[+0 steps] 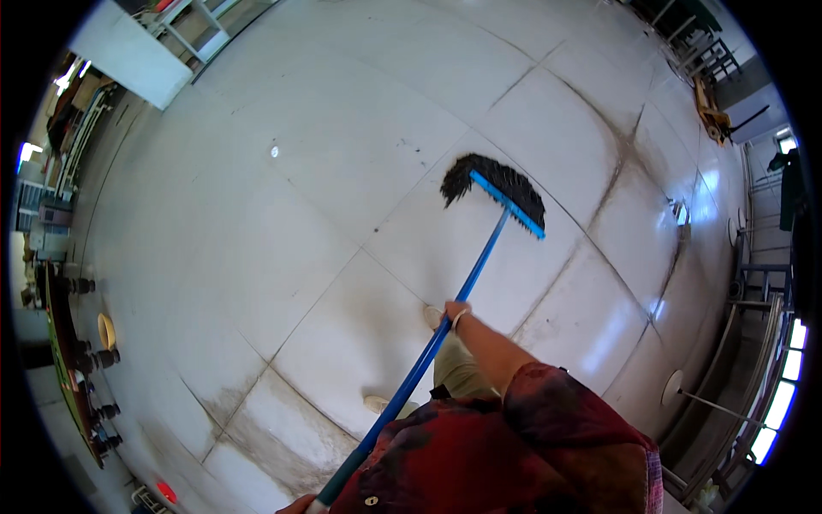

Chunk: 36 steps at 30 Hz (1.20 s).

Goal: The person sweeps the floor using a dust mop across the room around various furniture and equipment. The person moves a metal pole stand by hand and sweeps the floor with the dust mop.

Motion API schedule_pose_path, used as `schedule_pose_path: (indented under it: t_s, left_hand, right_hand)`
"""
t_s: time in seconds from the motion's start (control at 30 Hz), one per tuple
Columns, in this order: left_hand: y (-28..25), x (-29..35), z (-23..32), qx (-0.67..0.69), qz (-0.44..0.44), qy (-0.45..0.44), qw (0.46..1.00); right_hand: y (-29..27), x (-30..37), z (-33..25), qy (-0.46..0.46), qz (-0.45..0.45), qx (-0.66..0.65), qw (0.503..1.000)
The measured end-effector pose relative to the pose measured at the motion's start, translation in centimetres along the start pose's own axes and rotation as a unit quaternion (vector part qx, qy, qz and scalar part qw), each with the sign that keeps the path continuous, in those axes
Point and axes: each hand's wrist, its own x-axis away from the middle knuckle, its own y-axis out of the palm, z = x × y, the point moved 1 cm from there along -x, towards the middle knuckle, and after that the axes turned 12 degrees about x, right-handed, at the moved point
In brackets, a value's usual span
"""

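Observation:
A long-handled mop (432,343) runs up from the lower edge, its blue pole slanting away to the right. At its far end a blue bar (508,204) carries a shaggy black head (505,176) that lies against the floor, with loose strands trailing past the bar's left end. My right hand (456,310) is wrapped round the pole about midway along, a pale band on its wrist. Down at the lower edge, my left hand (297,505) grips the near end of the pole; most of it is cut off by the picture's edge.
Pale floor tiles (325,197) have dark, dirty joints. My shoes (377,403) stand beside the pole. A white panel (133,51) rises at far left, a green-edged rack (73,368) at left. Metal frames (762,360) and a round-based stand (674,387) line the right side.

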Motion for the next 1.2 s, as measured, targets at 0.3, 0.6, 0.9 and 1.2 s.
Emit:
schedule_pose_path:
  t_s: [0.3, 0.6, 0.9, 1.2]
  left_hand:
    - [9.3, -15.6, 13.1, 0.210, -0.025, 0.011, 0.977]
    - [6.5, -13.8, 16.4, 0.146, -0.113, 0.058, 0.981]
    - [1.5, 1.5, 10.4, 0.131, 0.115, 0.028, 0.984]
    - [4.3, 17.6, 4.8, 0.372, 0.352, -0.243, 0.824]
  right_hand:
    - [-17.8, 4.4, -17.5, 0.105, 0.151, -0.561, 0.807]
    - [-20.7, 3.8, -18.7, 0.127, 0.085, -0.471, 0.869]
    - [-7.9, 9.6, -21.8, 0.164, -0.054, -0.539, 0.824]
    - [-1.5, 25.4, -22.5, 0.253, -0.296, -0.405, 0.827]
